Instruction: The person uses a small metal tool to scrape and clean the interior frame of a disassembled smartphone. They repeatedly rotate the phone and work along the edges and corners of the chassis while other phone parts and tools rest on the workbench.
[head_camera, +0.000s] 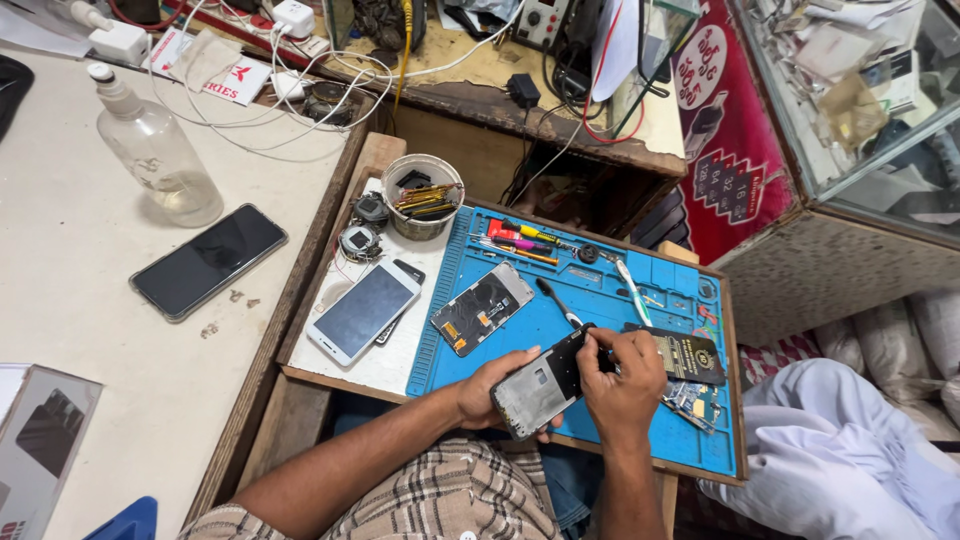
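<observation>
Here the left hand grips an opened phone while the right hand apparently pinches its top edge.

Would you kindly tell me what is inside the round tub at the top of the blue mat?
The round tub holds a bundle of yellow-handled tools lying across it and some dark parts beside them. Whatever lies beneath them at the bottom is covered.

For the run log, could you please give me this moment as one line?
left hand: holds opened phone | right hand: fingertips on phone's top end | under: blue mat | nearby: white phone
</observation>
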